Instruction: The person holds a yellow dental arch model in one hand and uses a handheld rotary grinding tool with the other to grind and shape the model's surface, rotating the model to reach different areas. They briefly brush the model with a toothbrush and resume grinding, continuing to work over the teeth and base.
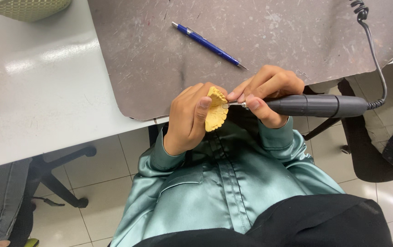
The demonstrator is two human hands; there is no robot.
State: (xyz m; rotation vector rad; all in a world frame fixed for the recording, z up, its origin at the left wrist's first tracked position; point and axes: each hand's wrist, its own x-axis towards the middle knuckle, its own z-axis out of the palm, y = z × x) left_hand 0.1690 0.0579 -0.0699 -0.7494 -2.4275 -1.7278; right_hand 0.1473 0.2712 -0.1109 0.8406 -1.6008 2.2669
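My left hand [188,118] grips a yellow plaster dental cast [216,111], held upright just past the table's near edge. My right hand [266,93] holds a dark grey rotary handpiece [317,105] like a pen. Its thin metal tip [233,104] touches the right side of the cast. A coiled black cord [376,55] runs from the handpiece's rear up over the mat to the top right. My green satin sleeves and shirt fill the lower middle of the view.
A scuffed brown mat [169,50] lies on the white table [36,91]. A blue pen [209,45] rests on the mat. A woven basket [27,7] sits top left. Black chair bases [59,183] stand on the tiled floor, another chair [366,151] at right.
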